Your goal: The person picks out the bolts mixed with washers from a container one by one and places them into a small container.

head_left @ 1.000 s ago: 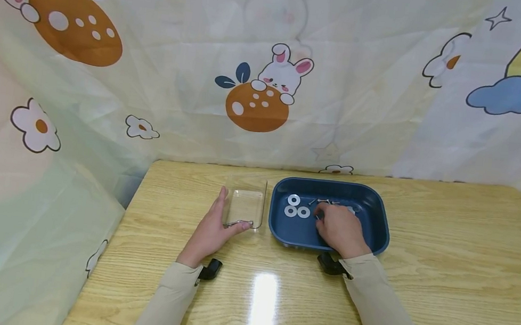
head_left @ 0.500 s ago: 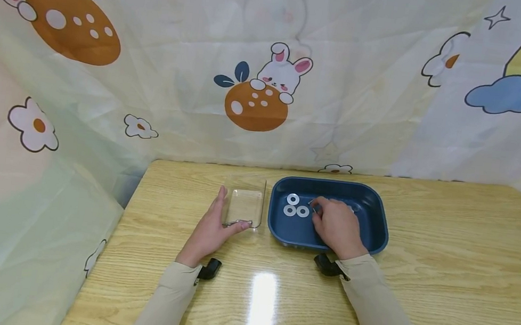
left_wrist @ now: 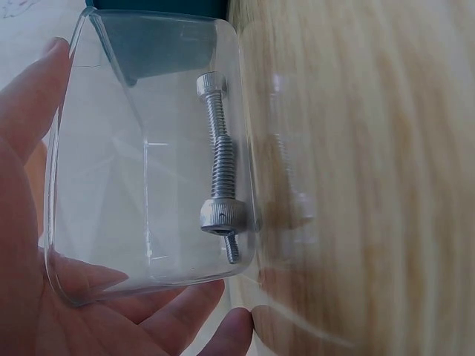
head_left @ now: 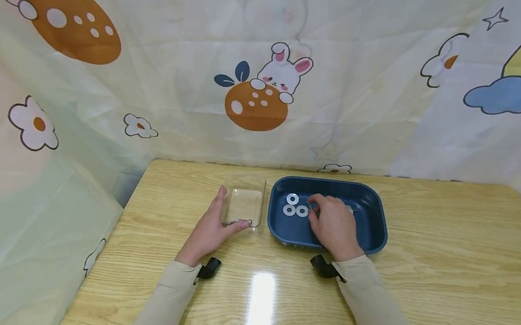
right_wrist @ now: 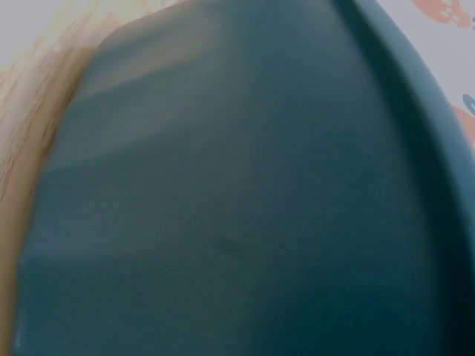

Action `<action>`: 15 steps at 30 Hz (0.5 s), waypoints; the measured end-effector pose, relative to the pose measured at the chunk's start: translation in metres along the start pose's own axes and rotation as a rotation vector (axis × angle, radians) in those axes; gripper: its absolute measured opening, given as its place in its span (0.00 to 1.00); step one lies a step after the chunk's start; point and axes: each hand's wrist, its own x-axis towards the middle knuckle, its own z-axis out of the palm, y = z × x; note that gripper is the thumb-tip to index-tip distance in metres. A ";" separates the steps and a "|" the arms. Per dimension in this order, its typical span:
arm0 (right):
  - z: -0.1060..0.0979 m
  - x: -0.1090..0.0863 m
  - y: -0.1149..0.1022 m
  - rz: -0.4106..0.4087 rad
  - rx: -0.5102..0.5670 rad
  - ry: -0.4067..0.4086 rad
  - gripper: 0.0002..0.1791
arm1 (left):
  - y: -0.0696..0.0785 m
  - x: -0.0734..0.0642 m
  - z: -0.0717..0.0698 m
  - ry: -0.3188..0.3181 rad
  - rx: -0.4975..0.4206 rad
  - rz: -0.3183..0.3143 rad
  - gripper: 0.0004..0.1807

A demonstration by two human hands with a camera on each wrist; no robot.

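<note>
My left hand (head_left: 210,229) steadies a clear plastic box (head_left: 244,209), with the thumb along its near wall and the straight fingers along its left side. Inside the box, several silver socket-head bolts (left_wrist: 223,167) lie along the bottom. My right hand (head_left: 334,225) is down in a dark blue tray (head_left: 374,237), its thumb and index finger pinching a small metal bolt, mostly hidden by the fingertips. Left of those fingertips lie three flat washers (head_left: 289,210). In the right wrist view the tray's outer wall (right_wrist: 223,185) fills the picture and the hand is out of sight.
Another pale piece (head_left: 349,209) shows in the tray behind the right hand. Box and tray stand side by side near the back of the wooden table (head_left: 446,269). A printed curtain (head_left: 179,67) hangs behind and to the left.
My right hand has shifted slightly left inside the tray, toward the washers. A bolt that lay by its fingertips no longer shows there. The left hand has kept its place at the box.
</note>
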 end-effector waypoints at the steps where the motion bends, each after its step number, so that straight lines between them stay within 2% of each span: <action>1: 0.000 0.000 -0.001 -0.007 0.006 0.011 0.10 | 0.000 0.000 0.000 -0.002 -0.002 -0.004 0.67; 9: -0.001 -0.001 -0.006 -0.051 0.037 0.080 0.09 | -0.001 -0.001 0.000 -0.003 -0.010 -0.006 0.68; 15: -0.002 -0.001 -0.013 -0.072 0.058 0.101 0.10 | 0.000 -0.001 -0.001 0.001 -0.017 0.001 0.67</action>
